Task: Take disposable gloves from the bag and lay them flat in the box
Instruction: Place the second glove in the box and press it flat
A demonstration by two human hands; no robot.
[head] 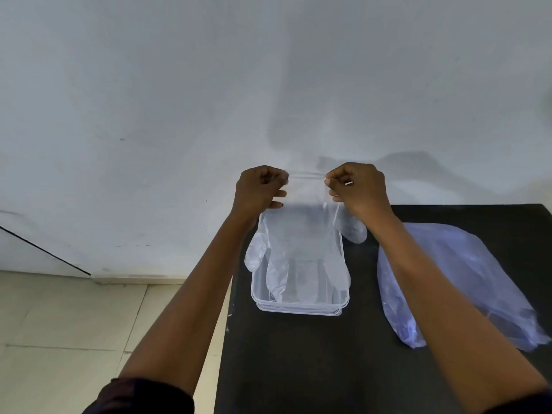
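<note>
A clear disposable glove (301, 237) hangs stretched between my hands above the transparent plastic box (298, 307). My left hand (258, 189) pinches the cuff's left corner and my right hand (355, 186) pinches its right corner. The glove's fingers point down toward me and dangle into and over the box; one finger droops past the box's left wall, the thumb sticks out at the right. The pale blue plastic bag (457, 279) lies flat on the table to the right of the box, partly behind my right forearm.
The box and bag rest on a black table (313, 369) pushed against a white wall (179, 115). Beige floor tiles (74, 324) lie left of the table's edge.
</note>
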